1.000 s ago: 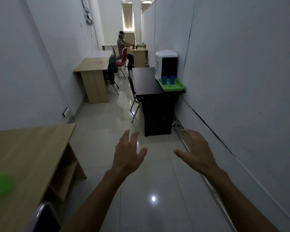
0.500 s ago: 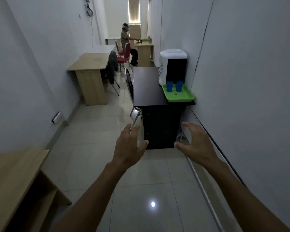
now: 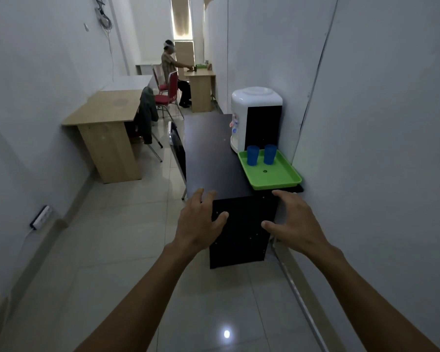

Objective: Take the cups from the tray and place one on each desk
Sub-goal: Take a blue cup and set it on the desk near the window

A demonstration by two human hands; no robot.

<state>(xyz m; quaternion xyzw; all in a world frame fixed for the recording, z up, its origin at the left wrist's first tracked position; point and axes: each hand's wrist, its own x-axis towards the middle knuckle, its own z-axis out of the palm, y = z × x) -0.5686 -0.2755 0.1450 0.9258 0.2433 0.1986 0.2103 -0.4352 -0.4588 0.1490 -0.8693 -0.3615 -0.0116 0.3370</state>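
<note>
Head view: both hands (image 3: pixel 198 219) outstretched, empty.

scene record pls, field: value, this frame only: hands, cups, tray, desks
left hand: open, empty, in the air
right hand: open, empty, in the air
cups: two blue, upright, left cup and right cup, side by side at the tray's far end
tray: green, on the black desk's near right corner
black desk: also holds a white water dispenser
wooden desk: left wall, no cup visible
</note>
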